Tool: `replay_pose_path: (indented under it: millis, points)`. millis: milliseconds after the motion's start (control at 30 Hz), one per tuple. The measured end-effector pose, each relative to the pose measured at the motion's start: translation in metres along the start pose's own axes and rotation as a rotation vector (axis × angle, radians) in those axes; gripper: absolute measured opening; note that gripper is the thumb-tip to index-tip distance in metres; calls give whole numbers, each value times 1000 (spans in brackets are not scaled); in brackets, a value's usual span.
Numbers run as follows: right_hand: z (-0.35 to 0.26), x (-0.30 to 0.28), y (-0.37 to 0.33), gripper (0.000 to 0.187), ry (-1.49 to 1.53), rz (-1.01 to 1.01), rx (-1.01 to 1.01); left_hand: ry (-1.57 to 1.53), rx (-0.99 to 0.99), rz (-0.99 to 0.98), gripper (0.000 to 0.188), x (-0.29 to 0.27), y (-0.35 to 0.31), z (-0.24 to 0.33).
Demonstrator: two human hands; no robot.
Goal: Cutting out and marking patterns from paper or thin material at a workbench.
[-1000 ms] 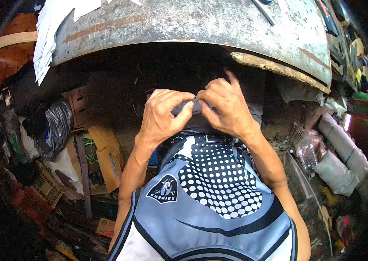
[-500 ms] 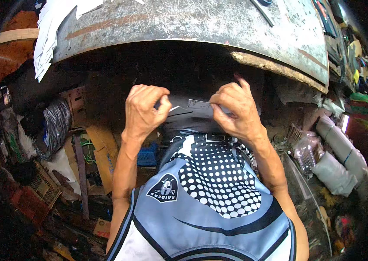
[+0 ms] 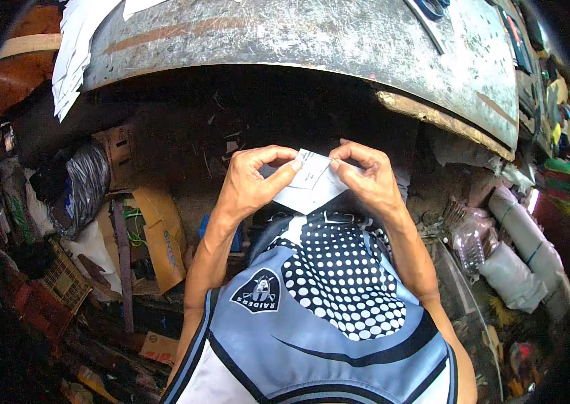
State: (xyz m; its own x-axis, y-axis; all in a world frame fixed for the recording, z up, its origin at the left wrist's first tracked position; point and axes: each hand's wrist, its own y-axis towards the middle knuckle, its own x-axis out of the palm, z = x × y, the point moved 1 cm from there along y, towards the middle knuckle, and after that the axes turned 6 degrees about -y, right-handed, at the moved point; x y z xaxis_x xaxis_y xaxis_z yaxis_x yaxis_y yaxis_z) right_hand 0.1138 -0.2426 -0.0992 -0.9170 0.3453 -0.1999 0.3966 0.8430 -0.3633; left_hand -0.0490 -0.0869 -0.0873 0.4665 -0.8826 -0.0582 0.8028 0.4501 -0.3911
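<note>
Between my two hands, in front of my waist, is a white piece of paper (image 3: 312, 174) with dark print and lines on its upper part. Its plain lower part (image 3: 306, 196) comes to a point over my lap; I cannot tell whether that is the same sheet or a second one. My left hand (image 3: 256, 180) pinches the left edge between thumb and fingers. At the upper right edge, the thumb and bent fingers of my right hand (image 3: 370, 176) are closed on the paper.
A scratched metal-topped table (image 3: 285, 37) stands ahead, with white sheets (image 3: 73, 67) hanging off its left end. Cardboard (image 3: 160, 236) and a black plastic bag (image 3: 88, 178) are at left. Wrapped rolls (image 3: 532, 239) and clear plastic (image 3: 471, 241) lie at right.
My hands have come closer together. The paper, earlier a narrow strip seen at my right hand, now faces up and is gripped by both hands.
</note>
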Motion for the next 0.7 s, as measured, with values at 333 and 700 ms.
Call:
replay_pose_path:
  millis: [333, 700]
  points:
    - [-9, 6, -1, 19, -325, 99, -421, 155, 394, 35, 14, -9, 7, -13]
    - [-10, 9, 0, 33, -488, 271, -642, 179, 473, 54, 15, -9, 10, -13]
